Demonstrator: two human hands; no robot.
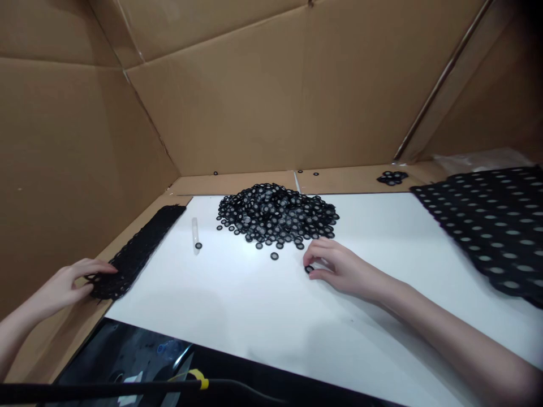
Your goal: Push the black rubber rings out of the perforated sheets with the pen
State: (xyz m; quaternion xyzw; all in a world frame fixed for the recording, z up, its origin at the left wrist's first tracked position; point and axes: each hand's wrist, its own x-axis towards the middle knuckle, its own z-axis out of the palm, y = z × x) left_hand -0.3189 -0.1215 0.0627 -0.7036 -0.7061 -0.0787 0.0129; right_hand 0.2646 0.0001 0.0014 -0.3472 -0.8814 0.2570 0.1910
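At the left, my left hand (70,282) is at the near end of a long, dark stack of black sheets (142,243) with wavy edges. Its index finger lies over the top, the thumb sits at the near edge, and black material shows between them. Right of the middle, my right hand (333,265) pinches a small black ring with a pale centre (309,269) between thumb and fingers, just above or on the white board (254,305). Beyond that hand rises a large heap of similar rings (275,212). One loose ring (274,256) lies in front of the heap.
A clear tube (195,232) lies left of the heap, with a ring (198,246) by its near end. At the right is a black sheet with pale dots (496,220). A small cluster of rings (392,178) sits near the cardboard wall (263,96). A black cable (161,387) crosses the front.
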